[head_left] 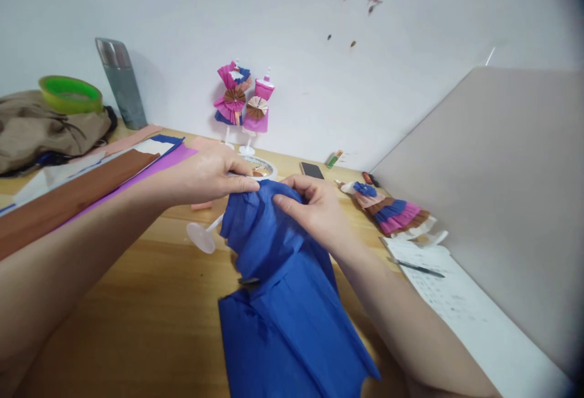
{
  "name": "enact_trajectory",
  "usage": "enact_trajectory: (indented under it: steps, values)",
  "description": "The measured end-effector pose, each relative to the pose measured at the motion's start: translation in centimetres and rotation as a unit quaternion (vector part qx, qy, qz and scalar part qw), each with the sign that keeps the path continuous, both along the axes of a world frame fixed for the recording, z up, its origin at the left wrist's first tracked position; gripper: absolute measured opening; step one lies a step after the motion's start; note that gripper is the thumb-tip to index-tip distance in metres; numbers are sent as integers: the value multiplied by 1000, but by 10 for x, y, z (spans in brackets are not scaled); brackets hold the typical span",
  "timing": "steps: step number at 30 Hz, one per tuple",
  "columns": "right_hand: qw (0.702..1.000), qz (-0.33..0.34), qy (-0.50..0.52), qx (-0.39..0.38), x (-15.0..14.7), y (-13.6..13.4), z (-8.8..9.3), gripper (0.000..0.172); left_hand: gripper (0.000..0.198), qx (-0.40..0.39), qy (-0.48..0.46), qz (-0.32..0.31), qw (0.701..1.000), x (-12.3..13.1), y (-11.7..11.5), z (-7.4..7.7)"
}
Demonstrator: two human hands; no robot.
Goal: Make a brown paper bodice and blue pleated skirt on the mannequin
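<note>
A long sheet of blue crepe paper [292,313] hangs from both hands, gathered in folds at its upper end and spreading toward the near edge of the view. My left hand [214,170] pinches the top left of the folds between thumb and fingers. On the right side of the same folds, my right hand [312,206] grips the paper with thumb and bent fingers. A white round stand base [201,238] on a thin stem sticks out left of the blue paper; whatever the stem joins is hidden. A dark object partly shows beneath the paper.
Stacked brown paper [82,194] and other coloured strips lie left. Two small dressed forms [231,100] stand at the wall, a tape roll [262,168] before them. Further right are a phone [311,170], a layered paper dress [396,214] and a notebook with a pen [420,268].
</note>
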State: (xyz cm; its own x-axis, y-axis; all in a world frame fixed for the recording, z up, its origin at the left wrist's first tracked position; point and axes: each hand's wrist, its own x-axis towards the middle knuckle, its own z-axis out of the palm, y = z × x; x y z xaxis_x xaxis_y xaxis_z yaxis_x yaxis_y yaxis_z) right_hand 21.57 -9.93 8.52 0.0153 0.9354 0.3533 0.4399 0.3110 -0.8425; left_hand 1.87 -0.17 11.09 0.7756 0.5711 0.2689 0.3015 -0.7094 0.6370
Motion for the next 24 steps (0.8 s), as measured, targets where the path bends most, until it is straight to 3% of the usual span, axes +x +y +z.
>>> enact_trajectory:
  steps: [5, 10, 18, 24]
  values:
    - [997, -38, -21, 61, -4, -4, -5, 11, 34, -35, 30, -21, 999, 1, -3, 1]
    - [995, -31, -32, 94, -8, -8, -7, 13, 37, -35, 12, -38, 999, 2, -5, -2]
    - [995, -11, -21, 95, -7, -8, -7, 13, 42, -25, 16, -45, 999, 3, -5, -2]
    - [995, -33, -23, 88, -6, -5, -7, 10, 41, -3, 4, -53, 999, 6, -5, -3]
